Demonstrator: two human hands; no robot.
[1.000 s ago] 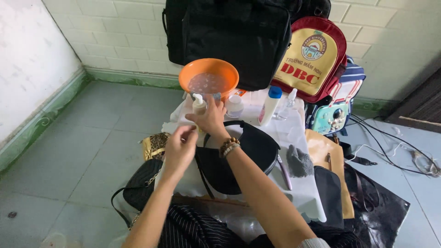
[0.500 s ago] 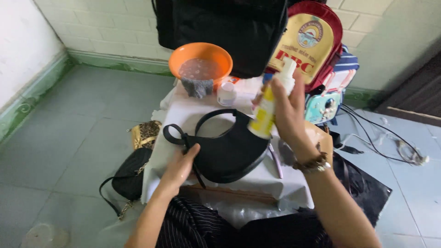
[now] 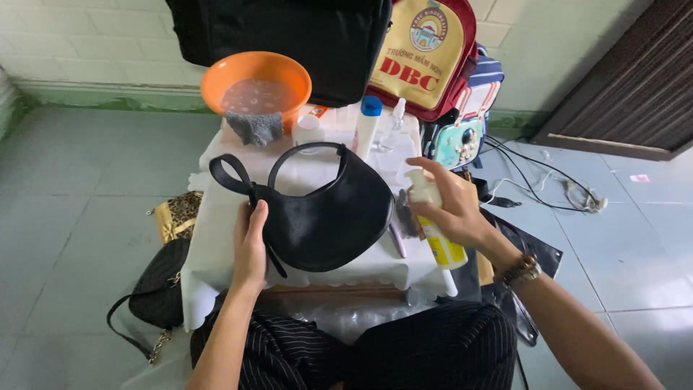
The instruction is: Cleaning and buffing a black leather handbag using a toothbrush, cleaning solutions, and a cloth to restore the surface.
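Observation:
A black half-moon handbag (image 3: 325, 213) with a curved handle lies on a small table covered in white cloth (image 3: 216, 238). My left hand (image 3: 249, 242) rests flat against the bag's left edge, holding it steady. My right hand (image 3: 451, 206) grips a white and yellow spray bottle (image 3: 437, 231) just right of the bag, its nozzle turned toward the bag and a finger on top.
At the table's back stand an orange basin (image 3: 256, 79) of water with a grey cloth (image 3: 254, 126) over its rim, a small jar (image 3: 309, 130), a blue-capped bottle (image 3: 367, 126) and a clear spray bottle (image 3: 395, 123). Backpacks lean on the wall. More bags lie on the floor left; cables lie right.
My right hand brought the spray bottle down from the back of the table to the bag's right side. My left hand moved onto the bag's left edge.

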